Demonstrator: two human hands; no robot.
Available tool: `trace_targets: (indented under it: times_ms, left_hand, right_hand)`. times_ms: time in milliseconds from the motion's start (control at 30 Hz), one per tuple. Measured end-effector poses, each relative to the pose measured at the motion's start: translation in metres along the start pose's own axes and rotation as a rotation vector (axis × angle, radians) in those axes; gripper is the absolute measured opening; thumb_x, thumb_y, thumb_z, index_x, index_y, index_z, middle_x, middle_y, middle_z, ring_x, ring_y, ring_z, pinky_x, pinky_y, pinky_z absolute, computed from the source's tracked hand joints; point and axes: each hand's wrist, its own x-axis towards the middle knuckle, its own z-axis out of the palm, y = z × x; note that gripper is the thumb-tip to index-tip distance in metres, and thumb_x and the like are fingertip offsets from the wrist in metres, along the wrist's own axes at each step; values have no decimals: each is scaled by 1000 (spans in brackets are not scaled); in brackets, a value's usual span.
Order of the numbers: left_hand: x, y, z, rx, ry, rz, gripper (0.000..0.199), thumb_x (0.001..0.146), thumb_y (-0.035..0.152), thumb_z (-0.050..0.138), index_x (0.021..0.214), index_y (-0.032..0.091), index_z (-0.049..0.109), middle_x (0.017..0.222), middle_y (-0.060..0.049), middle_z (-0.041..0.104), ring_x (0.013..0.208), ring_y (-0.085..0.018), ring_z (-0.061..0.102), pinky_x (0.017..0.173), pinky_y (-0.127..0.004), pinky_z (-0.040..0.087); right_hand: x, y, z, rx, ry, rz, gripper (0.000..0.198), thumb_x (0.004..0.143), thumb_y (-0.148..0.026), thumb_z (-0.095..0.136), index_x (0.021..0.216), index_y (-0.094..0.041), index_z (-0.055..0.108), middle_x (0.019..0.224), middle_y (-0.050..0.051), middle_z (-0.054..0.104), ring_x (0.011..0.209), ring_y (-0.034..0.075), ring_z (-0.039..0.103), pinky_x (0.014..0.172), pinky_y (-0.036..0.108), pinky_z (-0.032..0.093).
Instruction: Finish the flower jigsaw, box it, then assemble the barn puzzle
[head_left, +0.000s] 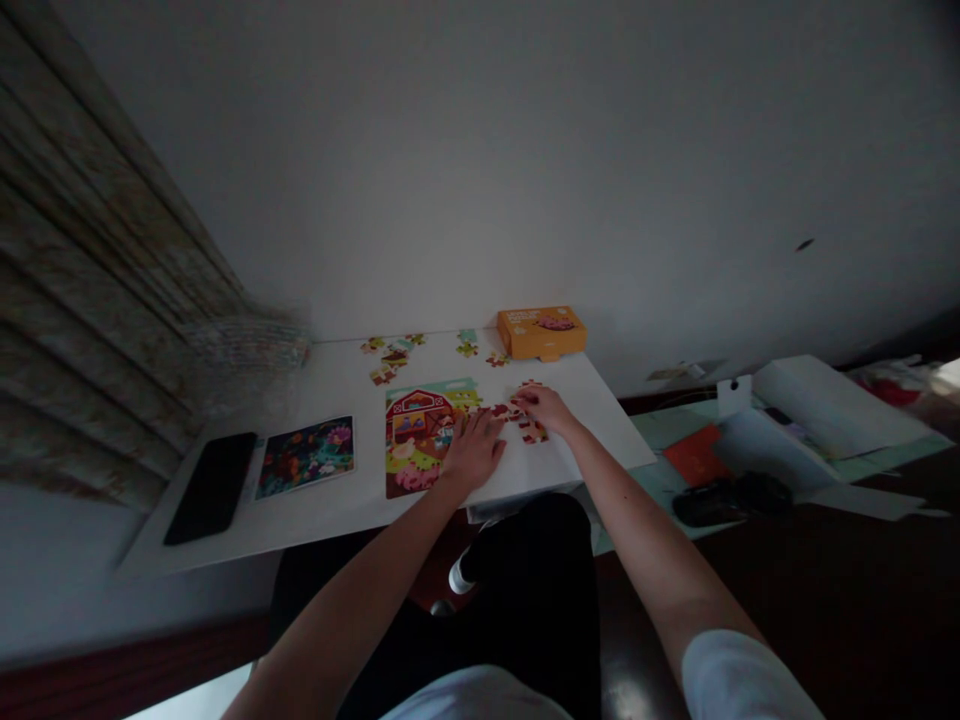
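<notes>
My left hand point(474, 447) lies flat with fingers stretched out, over the right edge of a colourful farm picture point(412, 478) with a red barn, its fingertips by some joined puzzle pieces point(504, 411). Just right of it, my right hand point(546, 406) is closed in a pinch at the pieces, apparently on a puzzle piece that its fingers mostly cover. More red and white puzzle pieces point(533, 432) lie under and below that hand. Several loose pieces point(384, 374) are spread behind the farm picture.
An orange puzzle box point(544, 335) stands at the back against the wall. A dark floral picture point(307, 457) and a black phone-like slab point(211, 487) lie on the left of the white table point(345, 515). To the right, a lower surface holds an orange-red item point(696, 455) and a white box point(840, 405).
</notes>
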Motion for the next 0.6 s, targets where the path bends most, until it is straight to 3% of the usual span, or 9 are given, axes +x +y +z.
trace_targets:
  times_ms: [200, 333, 467, 600]
  left_hand:
    - [-1, 4, -4, 204, -42, 5, 46, 105, 36, 42, 148, 26, 54, 159, -10, 49, 150, -28, 41, 126, -56, 29]
    - [-2, 6, -5, 227, -37, 19, 47, 106, 36, 41, 149, 24, 54, 159, -11, 49, 150, -28, 41, 126, -56, 29]
    - [1, 5, -7, 226, -54, 21, 49, 105, 36, 42, 151, 23, 51, 157, -12, 51, 148, -30, 43, 125, -58, 29]
    - [14, 0, -8, 216, -84, 125, 54, 105, 34, 42, 157, 18, 43, 161, -13, 46, 150, -30, 41, 125, -56, 29]
  right_hand:
    - [-4, -2, 6, -230, -15, -12, 12, 94, -25, 65, 95, -21, 76, 101, 6, 76, 91, 19, 68, 86, 29, 49]
    - [-5, -4, 8, -289, -18, 9, 12, 94, -22, 65, 101, -21, 75, 106, 8, 75, 96, 20, 68, 89, 30, 49]
    - [-15, -7, 8, -287, 107, 14, 20, 93, -20, 63, 111, -21, 73, 121, 10, 72, 107, 21, 68, 99, 34, 50]
    - [-51, -8, 9, -320, 208, 72, 30, 96, -31, 60, 122, -21, 71, 122, 14, 72, 112, 26, 67, 103, 40, 49]
